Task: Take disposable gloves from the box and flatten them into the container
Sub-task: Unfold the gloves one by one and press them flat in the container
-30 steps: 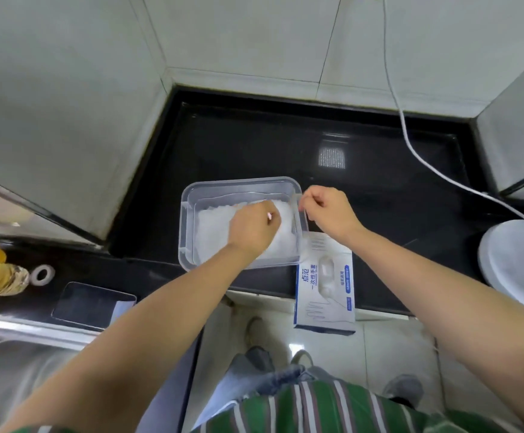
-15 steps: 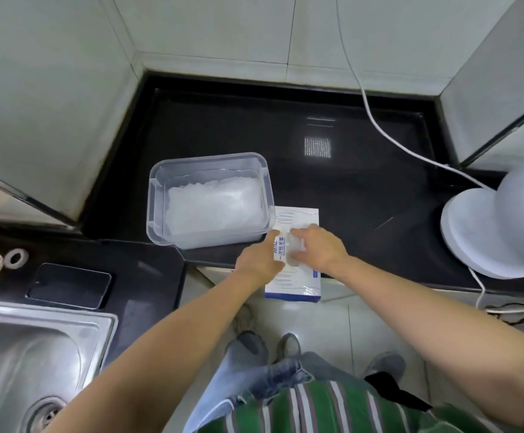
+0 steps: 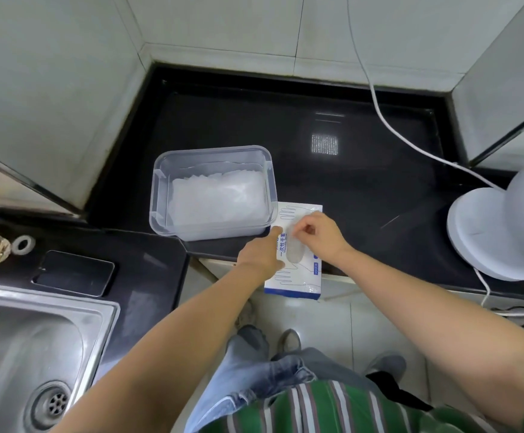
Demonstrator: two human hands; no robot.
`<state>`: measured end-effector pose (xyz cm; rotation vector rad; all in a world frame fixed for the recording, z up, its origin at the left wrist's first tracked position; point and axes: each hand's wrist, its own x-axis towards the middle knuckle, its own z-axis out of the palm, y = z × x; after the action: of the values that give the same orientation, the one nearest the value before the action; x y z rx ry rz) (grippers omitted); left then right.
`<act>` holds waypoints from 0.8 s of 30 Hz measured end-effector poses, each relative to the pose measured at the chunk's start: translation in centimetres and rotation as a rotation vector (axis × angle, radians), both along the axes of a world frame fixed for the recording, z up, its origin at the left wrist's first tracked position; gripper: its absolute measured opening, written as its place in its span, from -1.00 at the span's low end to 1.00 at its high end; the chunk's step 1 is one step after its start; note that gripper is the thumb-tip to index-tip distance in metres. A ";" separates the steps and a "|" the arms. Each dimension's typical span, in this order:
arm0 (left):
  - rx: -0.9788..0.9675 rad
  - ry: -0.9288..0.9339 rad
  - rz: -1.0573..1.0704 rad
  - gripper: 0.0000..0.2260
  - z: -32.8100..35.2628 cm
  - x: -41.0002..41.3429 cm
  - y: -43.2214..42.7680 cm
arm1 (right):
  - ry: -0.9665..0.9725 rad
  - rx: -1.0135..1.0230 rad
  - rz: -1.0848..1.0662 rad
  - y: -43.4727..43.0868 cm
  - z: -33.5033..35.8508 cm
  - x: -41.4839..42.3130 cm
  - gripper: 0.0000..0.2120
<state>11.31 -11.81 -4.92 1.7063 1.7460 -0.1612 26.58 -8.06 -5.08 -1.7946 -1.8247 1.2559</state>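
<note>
A white and blue glove box (image 3: 298,281) lies flat at the counter's front edge, its near end hanging over the floor. My left hand (image 3: 262,253) rests on the box's left side, a finger stretched along it. My right hand (image 3: 318,234) hovers over the box's oval opening and pinches a thin clear glove (image 3: 295,232) rising from it. Just behind and left stands a clear plastic container (image 3: 161,195) with a flat stack of translucent gloves (image 3: 218,198) inside.
A steel sink (image 3: 26,351) fills the lower left, with a dark phone (image 3: 73,271) and a tape roll (image 3: 23,244) beside it. A white fan (image 3: 501,232) stands at the right, and its cable (image 3: 410,142) crosses the black counter. Tiled walls enclose the back.
Both hands left the container and came down to the glove box. The left hand now steadies the box while the right pulls a glove up from its opening. My view shifted right.
</note>
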 end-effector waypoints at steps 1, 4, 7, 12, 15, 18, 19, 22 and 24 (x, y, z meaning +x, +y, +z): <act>0.001 0.000 -0.006 -0.37 0.1 0.0 0.1 | 0.075 -0.033 -0.039 0.2 0.3 0.5 -0.86; 0.010 0.002 -0.020 -0.39 0.3 0.1 0.2 | 0.254 -0.122 -0.203 0.7 0.8 1.6 -0.86; 0.010 0.024 -0.046 -0.38 0.2 0.2 0.4 | 0.444 -0.142 -0.368 1.0 1.8 1.9 -0.85; 0.002 0.068 -0.119 -0.36 0.5 0.8 0.6 | 0.663 -0.116 -0.642 2.3 4.1 2.5 -0.83; 0.028 -0.081 -0.050 -0.52 0.6 0.7 1.0 | 0.683 -0.222 -0.714 2.5 4.1 3.4 -0.85; 0.072 -0.346 0.107 -0.61 2.5 1.6 1.2 | 0.534 -0.268 -0.639 2.5 3.5 4.0 -0.81; 0.076 -0.444 0.188 -0.61 3.4 2.2 1.5 | 0.477 -0.264 -0.568 2.4 3.5 4.0 -0.85; 0.141 -0.592 0.391 -0.57 6.1 3.6 2.9 | 0.580 -0.316 -0.544 2.0 4.5 3.2 -0.86; 0.175 -0.615 0.467 -0.48 7.0 3.8 4.0 | 0.701 -0.286 -0.551 2.0 5.3 2.9 -0.83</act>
<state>15.09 -7.86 2.05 1.2234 1.6425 0.6699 29.43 -6.05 0.24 -1.5282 -0.7447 1.6610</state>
